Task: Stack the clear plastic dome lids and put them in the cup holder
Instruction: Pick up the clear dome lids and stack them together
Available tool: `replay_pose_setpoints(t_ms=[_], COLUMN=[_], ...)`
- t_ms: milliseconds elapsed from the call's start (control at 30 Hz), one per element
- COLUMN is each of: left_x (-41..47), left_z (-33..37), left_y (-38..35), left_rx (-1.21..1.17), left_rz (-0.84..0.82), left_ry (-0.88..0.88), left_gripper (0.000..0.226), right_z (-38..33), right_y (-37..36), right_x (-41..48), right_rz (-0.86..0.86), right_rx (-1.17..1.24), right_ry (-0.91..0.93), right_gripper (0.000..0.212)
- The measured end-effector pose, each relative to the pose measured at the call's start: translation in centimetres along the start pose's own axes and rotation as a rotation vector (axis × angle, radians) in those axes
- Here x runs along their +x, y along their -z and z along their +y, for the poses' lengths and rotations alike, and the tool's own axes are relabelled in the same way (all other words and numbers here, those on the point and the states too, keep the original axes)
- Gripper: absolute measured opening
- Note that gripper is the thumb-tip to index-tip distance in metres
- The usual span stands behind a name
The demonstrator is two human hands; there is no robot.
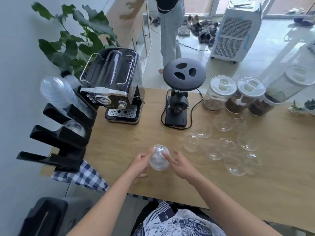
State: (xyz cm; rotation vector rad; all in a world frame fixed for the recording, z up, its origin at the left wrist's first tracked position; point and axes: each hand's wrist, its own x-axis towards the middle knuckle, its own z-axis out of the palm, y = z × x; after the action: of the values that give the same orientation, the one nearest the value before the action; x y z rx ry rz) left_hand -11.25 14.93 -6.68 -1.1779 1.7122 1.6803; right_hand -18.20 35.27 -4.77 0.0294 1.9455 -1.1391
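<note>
A stack of clear dome lids (pixel 158 158) is held above the wooden table (pixel 119 142) between both hands. My left hand (pixel 139 165) grips its left side, my right hand (pixel 180 165) its right side. Several loose clear dome lids (pixel 221 145) lie scattered on the table to the right. The black cup holder (pixel 68 137) stands at the table's left edge with several angled slots. One slot holds dome lids (pixel 75 127), and an upper slot holds a stack of clear cups (pixel 58 92).
An espresso machine (pixel 115 89) and a black grinder (pixel 180 92) stand at the back of the table. Three lidded jars (pixel 219 92) stand at the back right. A checked cloth (pixel 81 176) hangs under the holder. A person (pixel 170 28) stands beyond the table.
</note>
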Motion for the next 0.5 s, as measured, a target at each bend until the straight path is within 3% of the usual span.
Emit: replay_pose_setpoints(t_ms=[133,233,500], left_x=[-0.3,-0.9,-1.6], left_z=[-0.1,-0.6,-1.2], left_y=[-0.9,-1.5,-1.0], left_rx=[-0.062,-0.105,-0.185], left_rz=[0.024,0.003,-0.033], left_ry=[-0.011,-0.032,-0.064], left_gripper=[0.114,0.116,0.119], right_z=[0.3,1.1,0.8], right_y=[0.8,0.3,-0.8], right_x=[0.4,0.6,1.0], right_rz=[-0.055,-0.080,-0.127], right_rx=[0.149,0.214,0.132], right_ry=[-0.156,-0.218,-0.249], right_gripper=[0.094,0.114,0.117])
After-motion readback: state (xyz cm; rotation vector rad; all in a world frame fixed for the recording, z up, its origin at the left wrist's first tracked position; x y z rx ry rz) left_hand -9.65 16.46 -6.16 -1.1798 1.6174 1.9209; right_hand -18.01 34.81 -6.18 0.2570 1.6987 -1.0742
